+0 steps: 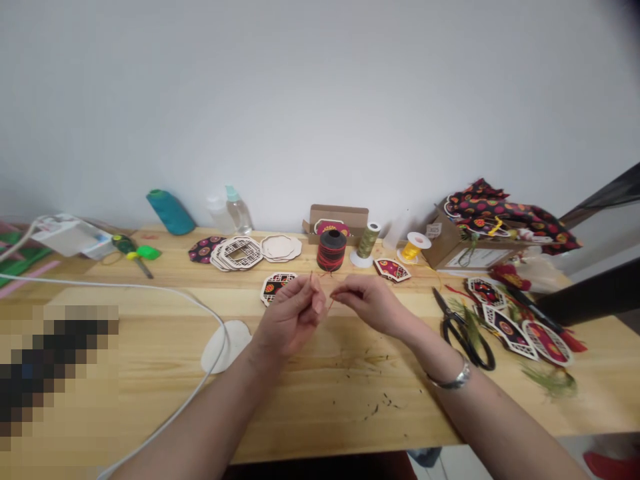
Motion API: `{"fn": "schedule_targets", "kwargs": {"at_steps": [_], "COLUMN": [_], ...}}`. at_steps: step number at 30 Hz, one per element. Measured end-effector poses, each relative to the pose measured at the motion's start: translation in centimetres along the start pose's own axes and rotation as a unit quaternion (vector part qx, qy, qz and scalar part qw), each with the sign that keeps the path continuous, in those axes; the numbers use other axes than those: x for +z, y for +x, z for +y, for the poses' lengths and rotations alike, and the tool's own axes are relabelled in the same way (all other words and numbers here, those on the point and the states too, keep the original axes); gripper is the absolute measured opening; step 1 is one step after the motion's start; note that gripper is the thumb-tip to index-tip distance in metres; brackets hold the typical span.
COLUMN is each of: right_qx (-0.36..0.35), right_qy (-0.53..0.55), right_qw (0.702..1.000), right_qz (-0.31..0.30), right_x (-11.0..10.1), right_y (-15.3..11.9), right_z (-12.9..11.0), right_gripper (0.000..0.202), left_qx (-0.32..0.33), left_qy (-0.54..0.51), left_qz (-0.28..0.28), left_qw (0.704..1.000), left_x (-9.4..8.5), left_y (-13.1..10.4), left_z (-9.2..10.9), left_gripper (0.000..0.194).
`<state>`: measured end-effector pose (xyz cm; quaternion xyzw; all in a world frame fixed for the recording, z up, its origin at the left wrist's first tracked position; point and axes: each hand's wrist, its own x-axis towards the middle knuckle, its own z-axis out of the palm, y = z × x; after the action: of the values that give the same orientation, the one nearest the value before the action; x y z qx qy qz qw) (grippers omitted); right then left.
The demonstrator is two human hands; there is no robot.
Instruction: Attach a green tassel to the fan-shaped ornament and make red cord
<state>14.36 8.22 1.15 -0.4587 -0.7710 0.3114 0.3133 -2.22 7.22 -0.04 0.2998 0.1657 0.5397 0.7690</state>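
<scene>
My left hand [295, 310] is closed in a pinch on a thin red thread [331, 305], whose tip pokes up above the fingers. Just to its right, my right hand [367, 300] pinches the same thin thread between thumb and forefinger. The two hands are close together but apart, raised over the middle of the table. Behind them stands a spool of red and black thread [331, 251]. A patterned ornament with a pale lattice frame [278, 288] lies behind my left hand, which partly covers it.
Black scissors [463, 333] lie right of my right forearm, near framed ornaments [510, 331] and an overfilled cardboard box [475, 252]. A white cable [193, 297] crosses the left side over a white oval piece [225, 347]. Yellow thread [412, 251] and a teal cone [171, 213] stand along the wall.
</scene>
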Motion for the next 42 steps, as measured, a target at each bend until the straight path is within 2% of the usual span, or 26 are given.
{"fn": "schedule_targets", "kwargs": {"at_steps": [4,7,11,16,20,22,25,26,27,28,29,30,31,32,33,34,37,39,42], "right_qx": [-0.108,-0.151,-0.139,-0.133,-0.170,-0.181,-0.181,-0.170,-0.141,-0.102,-0.052,0.002,0.045,0.075,0.095,0.109,0.123,0.151,0.186], "right_qy": [-0.130,-0.157,-0.109,-0.073,-0.091,-0.112,-0.169,-0.198,-0.233,-0.262,-0.261,-0.246,-0.219,-0.182,-0.138,-0.087,0.084,0.197,0.321], "right_qw": [0.985,0.976,0.982,0.970,0.938,0.916,0.883,0.882,0.894,0.922,0.953,0.969,0.971,0.971,0.973,0.980,0.989,0.968,0.927], "right_qz": [0.017,0.017,0.067,0.191,0.288,0.339,0.398,0.392,0.355,0.264,0.145,0.018,-0.078,-0.135,-0.157,-0.142,0.001,0.034,0.053], "right_x": [-1.9,-2.7,-3.7,-6.5,-9.4,-10.6,-11.7,-11.9,-12.0,-12.0,-11.7,-11.3,-10.7,-9.9,-8.9,-7.7,-4.0,-2.0,-0.5], "right_y": [3.0,5.9,9.1,11.2,9.9,7.9,3.3,1.6,0.0,-1.4,-2.5,-3.3,-3.7,-3.8,-3.6,-3.1,-1.4,-0.6,-0.4], "right_z": [-0.9,-1.6,-2.4,-3.2,-4.2,-5.2,-6.8,-7.2,-7.5,-7.7,-7.6,-7.3,-6.9,-6.3,-5.6,-4.8,-2.6,-1.6,-1.2], "right_gripper": [0.018,0.019,0.017,0.013,0.007,0.008,0.011,0.012,0.013,0.016,0.020,0.026,0.028,0.026,0.022,0.021,0.019,0.020,0.023], "left_qx": [-0.012,0.006,0.019,0.014,0.020,0.018,0.014,0.011,0.007,0.002,-0.005,-0.011,-0.015,-0.017,-0.018,-0.018,-0.013,-0.013,-0.023], "left_qy": [0.015,-0.003,-0.024,-0.033,-0.045,-0.050,-0.045,-0.035,-0.020,-0.001,0.021,0.045,0.069,0.092,0.113,0.133,0.180,0.204,0.239], "left_qz": [-0.019,-0.025,-0.027,-0.005,0.026,0.039,0.062,0.072,0.083,0.093,0.103,0.110,0.115,0.115,0.111,0.106,0.081,0.060,0.035], "left_qw": [1.000,1.000,0.999,0.999,0.998,0.998,0.997,0.997,0.996,0.996,0.994,0.993,0.991,0.989,0.987,0.985,0.980,0.977,0.970], "left_x": [0.0,0.0,0.1,0.1,0.0,0.0,-0.2,-0.3,-0.3,-0.3,-0.3,-0.3,-0.2,-0.1,-0.1,0.0,0.0,-0.1,-0.2], "left_y": [-0.3,-0.2,-0.1,-0.1,0.2,0.4,0.6,0.6,0.7,0.7,0.7,0.7,0.7,0.6,0.5,0.5,0.2,0.1,0.0], "left_z": [-0.1,0.1,0.3,0.4,0.4,0.4,0.2,0.1,0.0,-0.2,-0.3,-0.5,-0.6,-0.8,-1.0,-1.2,-1.6,-1.8,-1.9], "left_gripper": [0.016,0.015,0.015,0.016,0.015,0.015,0.016,0.017,0.017,0.018,0.018,0.019,0.020,0.021,0.021,0.022,0.021,0.021,0.025]}}
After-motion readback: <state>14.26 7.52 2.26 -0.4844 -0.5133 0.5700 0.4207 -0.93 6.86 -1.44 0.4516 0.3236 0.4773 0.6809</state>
